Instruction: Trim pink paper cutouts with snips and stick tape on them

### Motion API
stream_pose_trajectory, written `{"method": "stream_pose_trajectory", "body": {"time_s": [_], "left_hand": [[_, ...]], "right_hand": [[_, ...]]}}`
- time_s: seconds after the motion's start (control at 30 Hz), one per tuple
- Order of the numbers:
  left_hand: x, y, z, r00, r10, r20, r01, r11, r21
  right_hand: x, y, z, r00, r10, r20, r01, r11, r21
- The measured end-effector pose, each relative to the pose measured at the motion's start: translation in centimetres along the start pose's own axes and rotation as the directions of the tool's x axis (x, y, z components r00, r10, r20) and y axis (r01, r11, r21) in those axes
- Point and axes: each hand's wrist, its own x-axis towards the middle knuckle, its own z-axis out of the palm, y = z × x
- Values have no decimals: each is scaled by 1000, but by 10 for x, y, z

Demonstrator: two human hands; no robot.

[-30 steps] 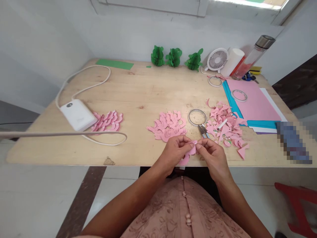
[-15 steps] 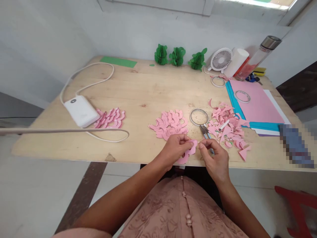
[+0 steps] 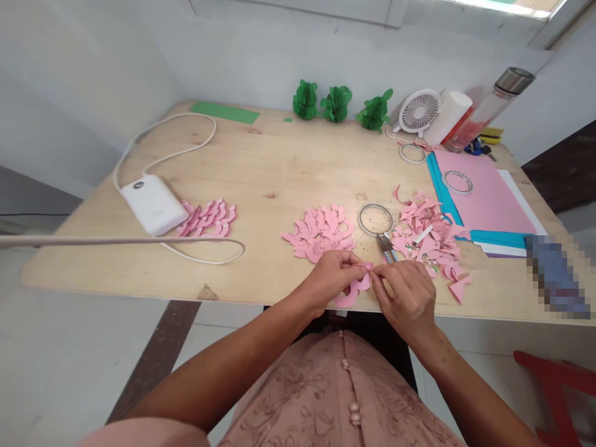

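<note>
At the table's front edge my left hand (image 3: 335,276) is closed, thumb over fingers, on a curved pink paper cutout (image 3: 347,299). My right hand (image 3: 405,295) meets it from the right, its thumb and forefinger pinched at the cutout's upper right edge. Whether a small bit of tape is between those fingertips I cannot tell. Just beyond my left hand lies a pile of scalloped pink cutouts (image 3: 321,230). Scissors (image 3: 386,247), partly hidden by my right hand, rest by a tape roll (image 3: 375,219).
Pink scraps (image 3: 426,233) are heaped to the right, near stacked coloured sheets (image 3: 493,192) with another tape roll. A white power bank (image 3: 153,205) with its cable sits left, beside more pink strips (image 3: 212,218). Green paper shapes (image 3: 335,104), a fan (image 3: 419,112) and a bottle (image 3: 487,108) line the back.
My right hand has moved slightly left, bringing its pinched fingertips from just beside the cutout onto its edge. My left hand stays in place, still holding the cutout.
</note>
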Motion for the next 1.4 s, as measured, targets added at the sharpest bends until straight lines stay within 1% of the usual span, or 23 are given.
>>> {"method": "stream_pose_trajectory", "body": {"time_s": [0.2, 0.43, 0.7, 0.93, 1.13, 1.4], "left_hand": [[-2, 0, 0, 1000, 5, 10, -5, 1000, 6], [-2, -1, -1, 1000, 2, 22, -2, 1000, 20], [-2, 2, -3, 999, -12, 31, 10, 999, 53], [-1, 0, -4, 999, -17, 31, 16, 999, 38], [-2, 1, -4, 999, -30, 29, 30, 999, 20], [-3, 4, -2, 999, -21, 29, 21, 1000, 12]], "right_hand": [[1, 0, -2, 999, -40, 37, 41, 999, -11], [2, 0, -4, 996, -58, 62, 58, 998, 1], [4, 0, -6, 995, -87, 42, 85, 996, 31], [3, 0, -5, 999, -53, -4, 53, 997, 48], [2, 1, -5, 996, -69, -50, 70, 998, 7], [3, 0, -6, 995, -99, -23, 99, 995, -29]]}}
